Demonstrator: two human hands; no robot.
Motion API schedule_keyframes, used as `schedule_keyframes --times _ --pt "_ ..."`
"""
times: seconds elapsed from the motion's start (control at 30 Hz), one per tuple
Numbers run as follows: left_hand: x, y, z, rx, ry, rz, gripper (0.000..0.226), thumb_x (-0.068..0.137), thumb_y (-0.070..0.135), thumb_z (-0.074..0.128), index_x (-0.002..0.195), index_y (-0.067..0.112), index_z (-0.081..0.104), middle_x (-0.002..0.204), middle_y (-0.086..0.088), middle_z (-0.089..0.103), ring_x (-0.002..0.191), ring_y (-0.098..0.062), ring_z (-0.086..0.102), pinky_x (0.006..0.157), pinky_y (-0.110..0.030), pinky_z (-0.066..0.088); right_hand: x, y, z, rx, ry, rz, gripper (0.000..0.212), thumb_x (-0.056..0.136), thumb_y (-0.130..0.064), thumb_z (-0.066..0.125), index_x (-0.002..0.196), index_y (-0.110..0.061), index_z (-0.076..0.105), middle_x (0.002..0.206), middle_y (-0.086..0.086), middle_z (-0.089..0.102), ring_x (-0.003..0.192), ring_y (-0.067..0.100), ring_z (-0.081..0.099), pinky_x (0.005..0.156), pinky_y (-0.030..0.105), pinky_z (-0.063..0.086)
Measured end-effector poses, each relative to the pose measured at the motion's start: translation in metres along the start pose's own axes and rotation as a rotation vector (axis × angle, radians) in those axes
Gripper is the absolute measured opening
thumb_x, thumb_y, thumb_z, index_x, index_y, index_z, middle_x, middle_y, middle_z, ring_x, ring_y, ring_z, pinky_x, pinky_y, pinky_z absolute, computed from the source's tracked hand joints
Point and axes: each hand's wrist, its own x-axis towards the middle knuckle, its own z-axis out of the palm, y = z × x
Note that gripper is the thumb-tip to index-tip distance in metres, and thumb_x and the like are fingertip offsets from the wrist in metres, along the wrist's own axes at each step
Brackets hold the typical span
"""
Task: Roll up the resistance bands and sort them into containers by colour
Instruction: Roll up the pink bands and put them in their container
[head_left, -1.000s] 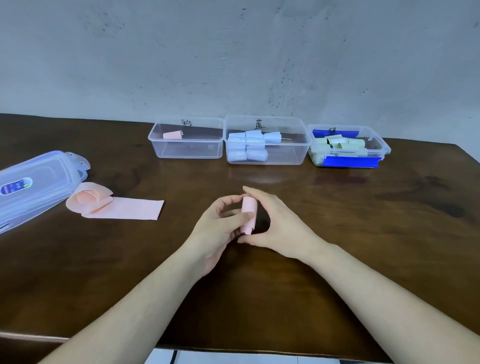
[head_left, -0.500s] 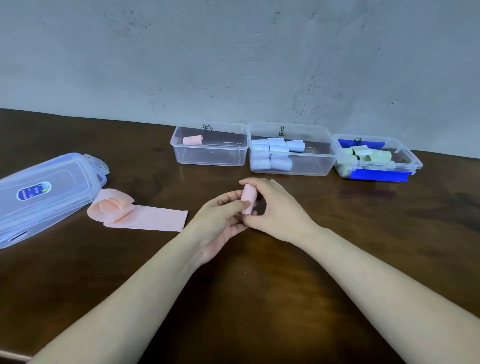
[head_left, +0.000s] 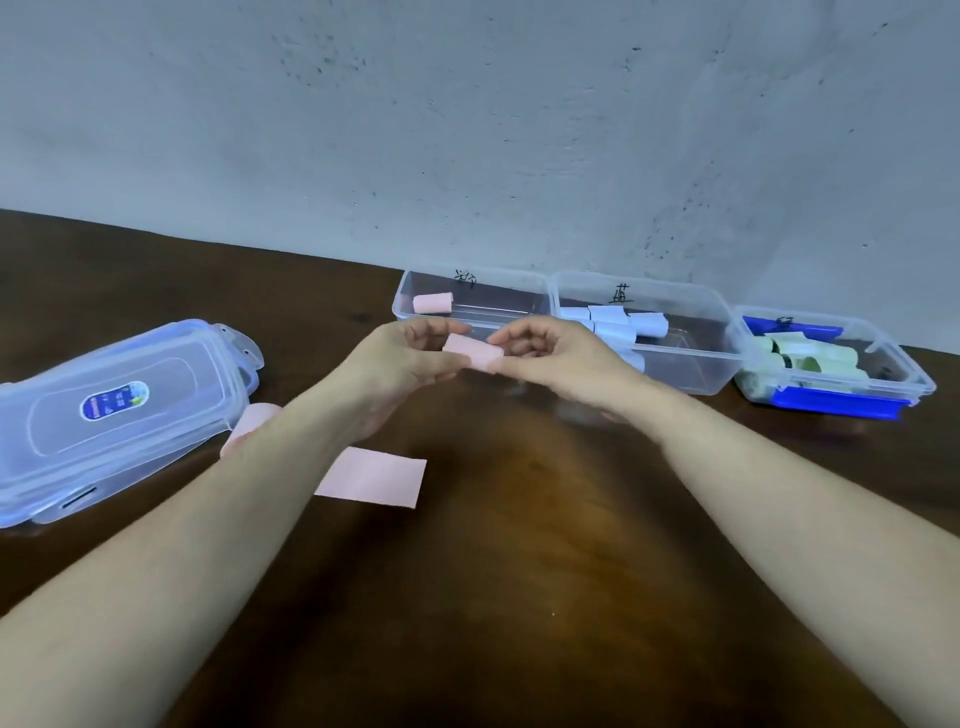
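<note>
A rolled pink band (head_left: 474, 352) lies sideways between my left hand (head_left: 400, 364) and my right hand (head_left: 558, 358), both pinching it in front of the containers. Behind it stands the clear pink container (head_left: 415, 312) with one pink roll (head_left: 432, 302) inside. To its right, the middle container (head_left: 691, 364) holds several pale blue rolls (head_left: 610, 318). The far right container (head_left: 883, 364) holds pale green rolls (head_left: 810, 358). An unrolled pink band (head_left: 374, 477) lies flat on the table, partly hidden under my left forearm.
A clear lidded box with a blue label (head_left: 114, 415) lies at the left on the dark wooden table (head_left: 519, 571). A blue lid (head_left: 836, 405) sits under the right container. A grey wall rises just behind the containers.
Both hands have lifted the pink roll away from me toward the pink container, turning it from upright to sideways. The camera has tilted, shifting the containers right.
</note>
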Motion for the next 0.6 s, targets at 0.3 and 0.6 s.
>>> schedule_keyframes --times 0.3,0.6 --pt "0.048 0.022 -0.030 0.216 0.070 0.059 0.030 0.081 0.006 0.079 0.108 0.013 0.069 0.100 -0.008 0.072 0.088 -0.015 0.066 0.090 -0.028 0.053 0.067 -0.021 -0.003 0.007 -0.015 0.012 0.028 0.082 -0.009 0.078 0.090 -0.018 0.052 0.081 0.001 0.069 0.080 0.021 0.067 0.090 0.047 0.056" --pt "0.102 0.030 -0.048 0.771 0.208 0.184 0.015 0.089 0.039 0.064 0.099 0.029 0.068 0.090 0.014 0.067 0.083 -0.006 0.065 0.069 -0.023 0.050 0.128 -0.018 0.002 -0.088 0.005 0.160 0.045 0.079 -0.005 0.079 0.085 -0.020 0.038 0.084 0.009 0.065 0.078 0.022 0.059 0.070 0.038 0.050"
